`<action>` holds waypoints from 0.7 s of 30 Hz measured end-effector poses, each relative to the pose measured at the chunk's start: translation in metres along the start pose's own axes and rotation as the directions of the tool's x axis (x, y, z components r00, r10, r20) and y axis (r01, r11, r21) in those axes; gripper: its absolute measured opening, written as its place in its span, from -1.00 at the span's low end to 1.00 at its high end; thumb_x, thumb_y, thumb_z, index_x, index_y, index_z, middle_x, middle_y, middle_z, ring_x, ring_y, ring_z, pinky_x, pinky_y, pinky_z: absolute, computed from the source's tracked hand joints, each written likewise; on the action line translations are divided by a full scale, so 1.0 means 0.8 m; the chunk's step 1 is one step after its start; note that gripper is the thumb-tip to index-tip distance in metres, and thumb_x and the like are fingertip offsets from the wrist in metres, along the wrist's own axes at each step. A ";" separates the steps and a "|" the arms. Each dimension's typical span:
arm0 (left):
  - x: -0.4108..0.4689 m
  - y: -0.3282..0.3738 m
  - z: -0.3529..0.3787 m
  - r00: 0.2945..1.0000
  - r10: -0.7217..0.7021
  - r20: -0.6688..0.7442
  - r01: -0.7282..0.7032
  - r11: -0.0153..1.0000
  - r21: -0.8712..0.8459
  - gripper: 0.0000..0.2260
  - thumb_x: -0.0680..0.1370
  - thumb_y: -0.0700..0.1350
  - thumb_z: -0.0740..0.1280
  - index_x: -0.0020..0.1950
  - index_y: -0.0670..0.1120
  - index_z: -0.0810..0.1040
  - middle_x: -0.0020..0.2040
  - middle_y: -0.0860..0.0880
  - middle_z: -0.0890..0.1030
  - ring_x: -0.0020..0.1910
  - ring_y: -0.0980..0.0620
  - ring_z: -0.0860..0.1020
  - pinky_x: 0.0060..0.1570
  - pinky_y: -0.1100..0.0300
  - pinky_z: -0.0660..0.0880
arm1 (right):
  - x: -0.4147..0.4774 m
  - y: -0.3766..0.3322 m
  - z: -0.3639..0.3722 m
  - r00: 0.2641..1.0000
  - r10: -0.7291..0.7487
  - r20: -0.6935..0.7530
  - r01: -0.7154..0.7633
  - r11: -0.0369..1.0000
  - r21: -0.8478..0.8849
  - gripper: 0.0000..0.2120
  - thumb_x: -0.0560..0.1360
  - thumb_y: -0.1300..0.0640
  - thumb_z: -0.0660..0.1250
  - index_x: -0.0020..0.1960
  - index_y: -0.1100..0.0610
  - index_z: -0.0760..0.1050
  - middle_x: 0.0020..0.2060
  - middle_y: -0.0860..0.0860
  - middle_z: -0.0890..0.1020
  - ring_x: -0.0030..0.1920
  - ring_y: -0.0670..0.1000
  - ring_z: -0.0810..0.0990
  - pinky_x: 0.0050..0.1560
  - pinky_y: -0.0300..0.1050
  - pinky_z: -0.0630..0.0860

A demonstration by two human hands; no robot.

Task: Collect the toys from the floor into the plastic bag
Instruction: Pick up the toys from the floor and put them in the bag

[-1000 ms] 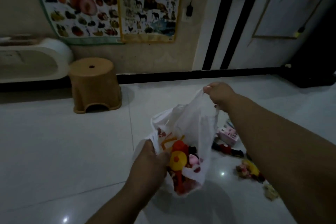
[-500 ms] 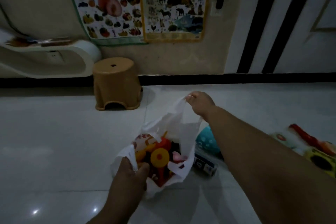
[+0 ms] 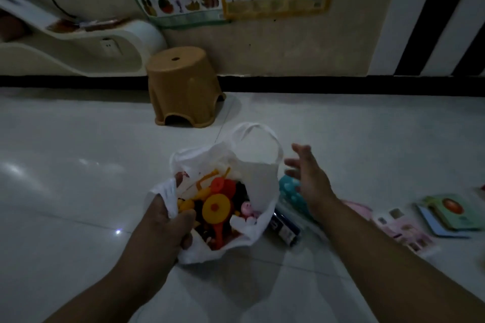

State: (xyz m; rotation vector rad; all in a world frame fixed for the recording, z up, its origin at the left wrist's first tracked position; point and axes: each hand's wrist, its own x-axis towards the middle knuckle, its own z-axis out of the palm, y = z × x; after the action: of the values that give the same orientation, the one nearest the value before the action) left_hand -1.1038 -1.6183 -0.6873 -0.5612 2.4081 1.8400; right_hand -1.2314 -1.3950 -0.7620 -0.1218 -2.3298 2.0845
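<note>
A white plastic bag [image 3: 259, 181] sits open on the pale floor, holding several red, yellow and pink plastic toys [image 3: 217, 207]. My left hand [image 3: 168, 220] grips the bag's near left edge. My right hand [image 3: 307, 176] hovers just right of the bag with fingers spread, holding nothing. Below that hand a teal dotted toy [image 3: 288, 189] lies against the bag. A dark blue box [image 3: 284, 228] lies beside the bag's lower right. Farther right on the floor are a pink card pack [image 3: 401, 228] and colourful picture cards [image 3: 448, 212].
A brown plastic stool [image 3: 183, 86] stands by the wall behind the bag. A curved cream shelf [image 3: 78, 44] is at the far left. Posters hang on the wall. Bare floor tiles lie left of the bag.
My right hand has let go of the bag's far handle and moved right with fingers spread. The bag's top now sags open. The camera has tilted down and closer.
</note>
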 end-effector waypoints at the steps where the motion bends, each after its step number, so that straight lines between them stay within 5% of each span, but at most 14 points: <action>1: -0.001 -0.005 0.007 1.000 0.006 -0.019 -0.006 1.000 -0.014 -0.48 0.52 -0.24 0.27 -0.22 0.47 0.51 -0.23 -0.07 0.61 -0.15 -0.17 0.51 0.02 -0.33 0.48 | -0.005 0.034 -0.004 0.998 0.060 -0.009 -0.060 0.992 -0.114 -0.59 0.62 -0.11 0.00 0.33 0.07 0.38 0.15 0.04 0.50 0.17 0.05 0.48 -0.03 -0.14 0.44; 4: -0.009 -0.025 0.026 0.993 0.043 -0.114 -0.050 0.997 -0.066 -0.57 0.35 -0.14 0.36 -0.05 0.43 0.48 -0.36 0.21 0.64 -0.18 -0.05 0.55 0.02 -0.16 0.52 | -0.018 0.127 -0.012 0.946 0.231 0.227 -0.064 0.821 -0.568 -0.60 0.61 0.02 0.15 0.38 0.17 0.33 0.30 0.11 0.45 0.29 0.10 0.43 0.21 -0.13 0.38; 6: -0.017 -0.032 0.033 0.986 0.065 -0.155 -0.082 0.992 -0.100 -0.54 0.28 -0.07 0.44 0.00 0.43 0.47 -0.42 0.23 0.62 -0.27 0.04 0.56 -0.07 0.00 0.52 | -0.024 0.160 -0.009 0.918 0.288 0.271 0.009 0.670 -0.742 -0.53 0.57 0.05 0.23 0.43 0.16 0.27 0.32 0.16 0.44 0.26 0.12 0.44 0.17 -0.15 0.39; 8: -0.019 -0.036 0.033 0.980 0.086 -0.177 -0.103 0.991 -0.088 -0.57 0.14 0.10 0.41 -0.05 0.46 0.46 -0.46 0.27 0.59 -0.37 0.22 0.56 -0.12 0.07 0.51 | -0.029 0.171 -0.004 0.932 0.247 0.266 0.055 0.628 -0.776 -0.57 0.53 0.06 0.28 0.36 0.14 0.34 0.21 0.17 0.53 0.15 0.13 0.52 0.03 -0.15 0.43; 11: -0.020 -0.033 0.028 0.978 0.080 -0.190 -0.098 0.991 -0.087 -0.53 0.12 0.11 0.36 -0.01 0.40 0.42 -0.43 0.32 0.59 -0.37 0.31 0.57 -0.13 0.08 0.52 | -0.031 0.180 0.004 0.953 0.221 0.208 0.022 0.632 -0.775 -0.60 0.45 0.00 0.37 0.19 0.16 0.37 0.05 0.15 0.60 -0.02 0.12 0.58 -0.12 -0.13 0.50; 15: -0.026 -0.030 0.021 0.979 0.067 -0.192 -0.087 0.991 -0.098 -0.64 0.35 -0.02 0.38 -0.01 0.41 0.44 -0.16 0.16 0.67 -0.07 0.02 0.62 -0.13 -0.07 0.60 | -0.034 0.183 0.001 0.862 0.471 0.187 -0.198 0.652 -0.732 -0.42 0.36 -0.02 0.44 0.24 0.19 0.30 0.05 0.13 0.57 -0.02 0.11 0.58 -0.08 -0.11 0.54; 17: -0.028 -0.034 0.016 0.975 0.064 -0.212 -0.083 0.993 -0.079 -0.59 0.52 -0.16 0.29 0.12 0.38 0.38 -0.04 0.11 0.60 -0.01 -0.06 0.59 -0.16 -0.07 0.59 | -0.042 0.174 -0.009 0.801 0.572 0.179 -0.357 0.695 -0.624 -0.36 0.33 0.00 0.48 0.29 0.22 0.34 0.05 0.12 0.54 -0.02 0.09 0.57 -0.08 -0.11 0.55; 21: -0.032 -0.043 -0.001 0.985 0.022 -0.169 -0.037 0.996 -0.083 -0.54 0.56 -0.21 0.24 0.17 0.39 0.35 0.04 0.08 0.55 0.00 -0.12 0.56 -0.17 -0.06 0.57 | -0.059 0.128 -0.044 0.821 0.518 0.239 -0.436 0.840 -0.323 -0.34 0.35 0.18 0.48 0.39 0.10 0.29 0.02 0.05 0.58 -0.14 0.02 0.57 -0.29 -0.19 0.45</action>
State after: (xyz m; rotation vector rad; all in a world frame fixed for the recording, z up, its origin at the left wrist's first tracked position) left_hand -1.0690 -1.6199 -0.7118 -0.7194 2.4612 1.9925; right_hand -1.1768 -1.3522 -0.8577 -0.4614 -3.0330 2.1083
